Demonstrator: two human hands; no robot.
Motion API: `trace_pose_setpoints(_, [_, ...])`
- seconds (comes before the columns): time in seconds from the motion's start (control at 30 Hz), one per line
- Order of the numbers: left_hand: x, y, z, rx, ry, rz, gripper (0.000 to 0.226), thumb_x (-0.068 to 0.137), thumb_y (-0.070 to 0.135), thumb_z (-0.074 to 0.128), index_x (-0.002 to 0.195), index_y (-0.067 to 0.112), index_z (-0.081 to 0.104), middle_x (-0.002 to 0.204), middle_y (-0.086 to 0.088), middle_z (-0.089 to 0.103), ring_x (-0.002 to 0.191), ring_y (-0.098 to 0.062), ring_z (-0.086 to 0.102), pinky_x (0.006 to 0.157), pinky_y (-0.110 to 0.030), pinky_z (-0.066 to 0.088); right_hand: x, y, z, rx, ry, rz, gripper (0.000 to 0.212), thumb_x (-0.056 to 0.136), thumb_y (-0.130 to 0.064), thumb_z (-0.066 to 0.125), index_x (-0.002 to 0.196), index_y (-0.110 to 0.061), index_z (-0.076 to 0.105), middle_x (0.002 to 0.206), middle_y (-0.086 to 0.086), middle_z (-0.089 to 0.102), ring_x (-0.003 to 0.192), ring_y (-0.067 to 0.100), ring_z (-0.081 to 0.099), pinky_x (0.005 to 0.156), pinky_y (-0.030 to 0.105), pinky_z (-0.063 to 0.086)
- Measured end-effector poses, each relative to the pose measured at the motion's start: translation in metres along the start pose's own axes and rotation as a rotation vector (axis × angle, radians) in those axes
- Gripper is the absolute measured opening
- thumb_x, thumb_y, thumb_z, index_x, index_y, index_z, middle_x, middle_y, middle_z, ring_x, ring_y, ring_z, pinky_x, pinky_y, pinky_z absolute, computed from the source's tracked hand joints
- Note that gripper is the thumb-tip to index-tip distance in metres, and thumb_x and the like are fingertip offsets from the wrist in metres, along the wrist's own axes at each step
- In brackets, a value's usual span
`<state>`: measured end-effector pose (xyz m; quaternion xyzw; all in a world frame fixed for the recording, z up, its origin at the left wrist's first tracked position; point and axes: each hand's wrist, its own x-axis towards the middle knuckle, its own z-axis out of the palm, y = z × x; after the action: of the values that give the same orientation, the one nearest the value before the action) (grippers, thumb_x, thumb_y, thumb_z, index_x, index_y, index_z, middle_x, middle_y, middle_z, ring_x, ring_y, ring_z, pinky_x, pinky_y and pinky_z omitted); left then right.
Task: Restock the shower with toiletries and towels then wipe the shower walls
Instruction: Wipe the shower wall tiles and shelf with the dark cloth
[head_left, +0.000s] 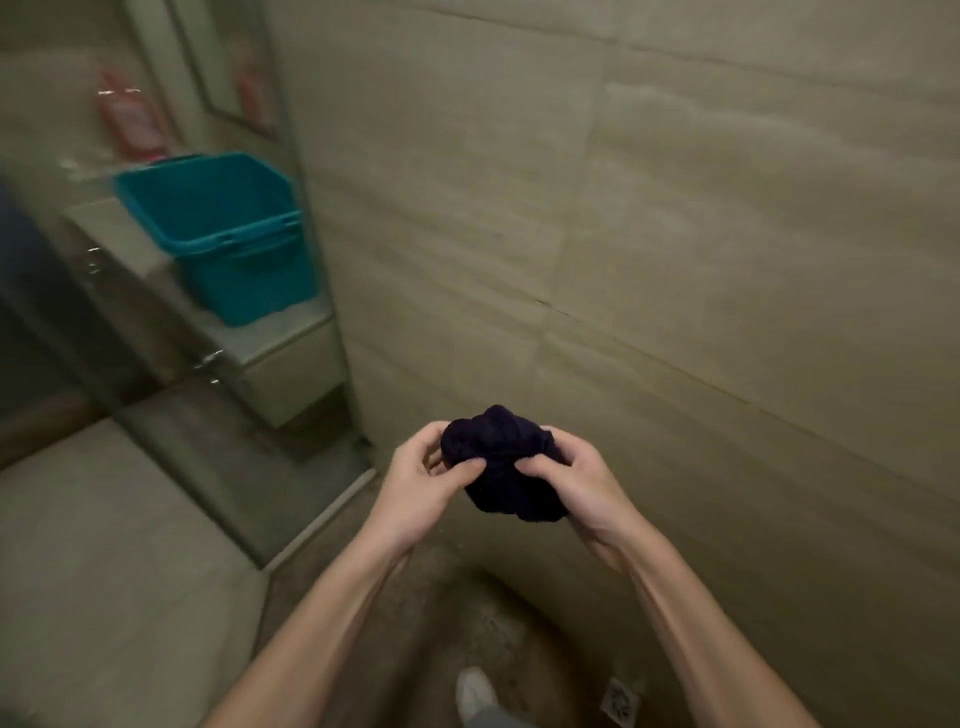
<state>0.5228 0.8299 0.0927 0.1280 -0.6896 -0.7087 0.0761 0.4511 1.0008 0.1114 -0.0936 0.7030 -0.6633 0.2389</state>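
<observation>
Both hands grasp a bunched dark cloth (501, 460) in front of the beige shower wall (675, 234): left hand (421, 480) pinching its left side, right hand (569, 486) its right. Teal bucket (223, 234) sits on a ledge (280, 343) well left of the cloth.

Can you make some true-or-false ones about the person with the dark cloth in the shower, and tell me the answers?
1. The left hand and the right hand both grip the dark cloth. True.
2. The dark cloth is spread flat against the wall. False: it is bunched into a ball between the hands, off the wall.
3. The blue bin stands upright on a ledge to the left. True.
4. The person wears long sleeves down to the wrists. False: both forearms are bare.
5. A floor drain sits near the white shoe. True.
</observation>
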Motion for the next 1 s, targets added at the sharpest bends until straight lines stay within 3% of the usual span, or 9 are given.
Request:
trace_pose_setpoints(0.1, [0.007,-0.002,-0.046,0.034,0.142,0.035,0.024,0.089,-0.006,0.069,0.109,0.006,0.066,0.098,-0.001,0.075,0.094,-0.009,0.070,0.077,-0.019,0.053,0.039,-0.007,0.033,-0.048,-0.236,0.011,0.021,0.094,-0.024,0.067,0.107,-0.010,0.074,0.104,0.011,0.077,0.096,0.032,0.072,0.080,0.038,0.052])
trace_pose_setpoints(0.2, [0.017,-0.001,-0.088,0.070,0.248,0.051,0.024,0.087,-0.011,0.067,0.107,0.004,0.064,0.095,-0.001,0.073,0.089,-0.006,0.068,0.077,-0.018,0.052,0.085,-0.015,0.069,-0.108,-0.385,-0.015,0.022,0.099,-0.019,0.061,0.095,-0.001,0.072,0.088,0.008,0.074,0.082,0.015,0.067,0.077,0.027,0.050])
trace_pose_setpoints(0.33, [0.011,-0.007,-0.131,0.014,0.448,0.013,0.029,0.088,-0.009,0.067,0.113,0.005,0.064,0.103,-0.005,0.075,0.094,-0.009,0.070,0.077,-0.018,0.054,0.135,-0.020,0.130,-0.203,-0.567,-0.043,0.014,0.098,-0.005,0.060,0.087,-0.004,0.069,0.083,0.016,0.069,0.079,0.026,0.060,0.075,0.041,0.042])
trace_pose_setpoints(0.53, [-0.025,-0.014,-0.182,-0.333,0.807,-0.072,0.031,0.098,0.000,0.055,0.126,0.008,0.062,0.114,-0.009,0.075,0.106,-0.019,0.071,0.084,-0.025,0.056,0.160,-0.026,0.236,-0.264,-0.855,-0.094,0.013,0.098,-0.010,0.059,0.095,-0.007,0.071,0.089,0.023,0.075,0.079,0.027,0.068,0.078,0.043,0.050])
trace_pose_setpoints(0.67, [-0.051,-0.024,-0.226,-0.381,0.856,-0.100,0.035,0.101,0.027,0.055,0.133,0.015,0.061,0.125,-0.006,0.071,0.118,-0.017,0.067,0.101,-0.035,0.050,0.157,-0.026,0.311,-0.356,-1.076,-0.199,0.012,0.099,-0.016,0.059,0.102,-0.014,0.070,0.086,0.014,0.077,0.085,0.034,0.075,0.085,0.053,0.058])
trace_pose_setpoints(0.73, [-0.067,-0.030,-0.254,-0.304,0.927,-0.110,0.036,0.097,0.023,0.063,0.131,0.013,0.060,0.123,-0.005,0.073,0.117,-0.018,0.067,0.101,-0.033,0.051,0.154,-0.030,0.349,-0.416,-1.183,-0.250,0.011,0.098,-0.022,0.060,0.101,-0.023,0.071,0.090,0.007,0.078,0.087,0.027,0.075,0.084,0.053,0.059])
trace_pose_setpoints(0.87, [-0.096,-0.039,-0.318,-0.194,1.026,-0.143,0.029,0.094,0.000,0.065,0.121,0.008,0.062,0.115,-0.005,0.075,0.109,-0.018,0.071,0.091,-0.029,0.055,0.154,-0.037,0.428,-0.527,-1.219,-0.398,0.009,0.097,-0.031,0.062,0.096,-0.030,0.071,0.089,-0.009,0.075,0.083,0.008,0.072,0.078,0.037,0.061])
trace_pose_setpoints(1.0, [-0.110,-0.034,-0.385,-0.100,1.162,-0.205,0.027,0.095,-0.005,0.049,0.104,0.012,0.068,0.090,-0.001,0.078,0.085,-0.013,0.074,0.068,-0.018,0.052,0.155,-0.046,0.513,-0.543,-1.209,-0.401,0.012,0.097,-0.026,0.059,0.088,-0.023,0.066,0.075,-0.006,0.069,0.068,0.005,0.066,0.061,0.027,0.053])
